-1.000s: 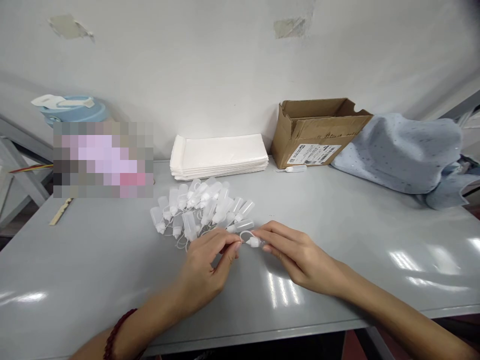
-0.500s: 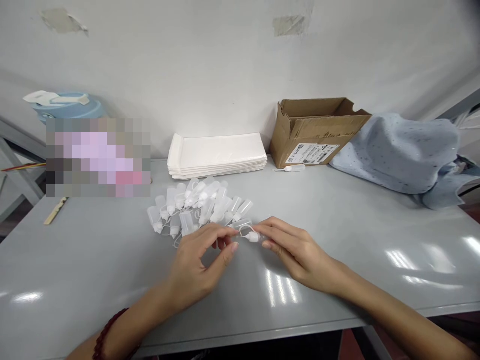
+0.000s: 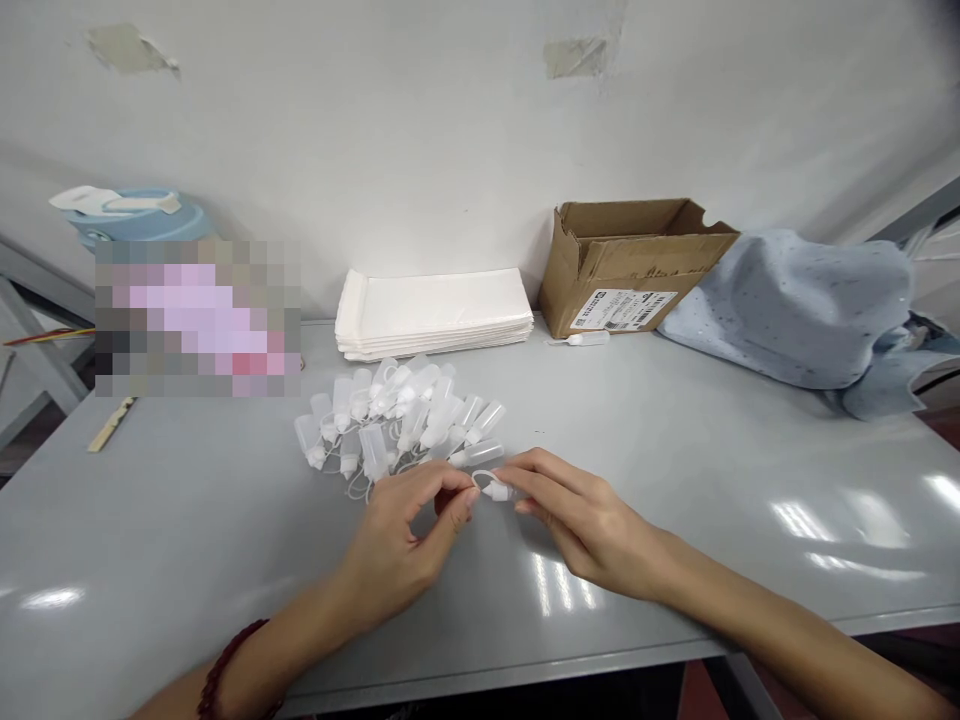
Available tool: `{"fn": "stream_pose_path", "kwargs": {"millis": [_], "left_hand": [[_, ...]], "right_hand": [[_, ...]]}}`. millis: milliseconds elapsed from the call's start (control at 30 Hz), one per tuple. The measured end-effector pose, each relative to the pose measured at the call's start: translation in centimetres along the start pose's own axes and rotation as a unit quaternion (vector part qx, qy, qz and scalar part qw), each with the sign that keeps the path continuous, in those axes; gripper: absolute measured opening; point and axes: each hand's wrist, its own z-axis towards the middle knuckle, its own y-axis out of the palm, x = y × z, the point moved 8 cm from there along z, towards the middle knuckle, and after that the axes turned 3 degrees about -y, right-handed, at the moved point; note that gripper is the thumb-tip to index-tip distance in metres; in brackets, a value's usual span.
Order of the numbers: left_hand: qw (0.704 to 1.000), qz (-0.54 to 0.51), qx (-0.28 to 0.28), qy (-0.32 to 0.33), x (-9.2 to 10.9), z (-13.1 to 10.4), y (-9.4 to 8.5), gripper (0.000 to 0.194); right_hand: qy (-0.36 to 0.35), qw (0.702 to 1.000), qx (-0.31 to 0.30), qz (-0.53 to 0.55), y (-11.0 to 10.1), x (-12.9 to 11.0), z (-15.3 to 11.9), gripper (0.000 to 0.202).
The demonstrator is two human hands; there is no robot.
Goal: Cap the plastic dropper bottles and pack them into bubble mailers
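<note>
A small clear squeeze bottle (image 3: 496, 491) with a white nozzle collar and a thin looped cap strap lies sideways between my hands, just above the table. My right hand (image 3: 581, 515) is closed on its clear body, which the fingers mostly hide. On the nozzle side, my left hand (image 3: 412, 520) pinches the end of the strap between thumb and forefinger; the small cap there is covered by the fingertips. Right behind my left hand lies a heap of similar squeeze bottles (image 3: 375, 450), their strap loops tangled among them.
A stack of white paper sleeves (image 3: 435, 312) lies against the wall. Right of it stands an open cardboard box (image 3: 637, 265), with a single bottle (image 3: 589, 339) in front. Light blue cloth (image 3: 795, 310) lies at the right; a blue lidded container (image 3: 142, 215) stands far left on the grey table (image 3: 675, 430).
My left finger and thumb have closed together at the nozzle end of the bottle. Both hands and the bottle have shifted slightly towards me.
</note>
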Motion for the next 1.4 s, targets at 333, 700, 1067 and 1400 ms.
{"fn": "stream_pose_path", "kwargs": {"millis": [333,700,1067,1400], "left_hand": [[1.0,0.014,0.003,0.016,0.2,0.0,0.2,0.016],[0.998,0.04,0.045,-0.004,0.5,0.1,-0.8,0.007],[0.996,0.041,0.055,0.048,0.7,-0.4,-0.4,0.014],[0.982,0.1,0.082,0.141,2.0,-0.7,-1.1,0.013]], "right_hand": [[0.005,1.0,0.004,-0.001,0.0,0.1,0.0,0.041],[0.033,0.999,0.016,0.012,-1.5,0.4,0.4,0.033],[0.019,1.0,0.001,-0.003,-0.4,0.7,0.2,0.034],[0.018,1.0,-0.005,0.009,-0.3,0.7,0.6,0.032]]}}
